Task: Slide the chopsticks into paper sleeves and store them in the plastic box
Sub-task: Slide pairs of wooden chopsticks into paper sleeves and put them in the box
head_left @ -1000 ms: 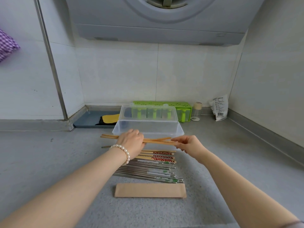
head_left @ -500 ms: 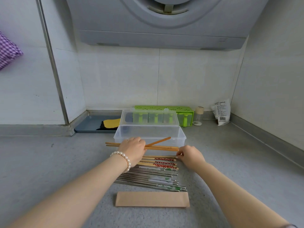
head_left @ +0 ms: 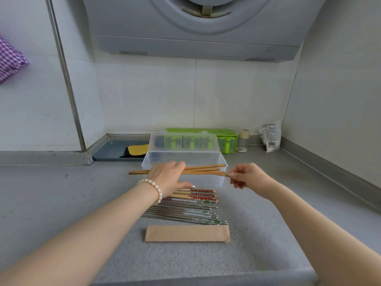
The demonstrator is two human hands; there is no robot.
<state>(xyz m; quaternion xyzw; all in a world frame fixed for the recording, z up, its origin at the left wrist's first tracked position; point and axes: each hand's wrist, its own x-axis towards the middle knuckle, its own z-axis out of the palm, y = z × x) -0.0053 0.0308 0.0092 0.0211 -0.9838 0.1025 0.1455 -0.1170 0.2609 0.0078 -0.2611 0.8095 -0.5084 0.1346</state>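
My left hand [head_left: 168,176] grips a bundle of plain wooden chopsticks [head_left: 203,170] held level above the counter, in front of the clear plastic box [head_left: 223,180], whose lid stands open. My right hand [head_left: 246,175] pinches the right tips of that bundle. Below the hands lie red-patterned wooden chopsticks [head_left: 203,194] and several steel chopsticks [head_left: 185,213] in a row. A brown paper sleeve [head_left: 186,233] lies flat nearest to me.
A green holder [head_left: 226,139], a small jar [head_left: 243,140] and a white packet [head_left: 270,138] stand along the back wall. A grey tray [head_left: 111,151] with a yellow and black cloth sits back left. A washing machine hangs overhead.
The wooden chopsticks, splayed before, now lie closer together. My right hand shifted from beside the bundle to pinching its right tips, and both hands are a little higher.
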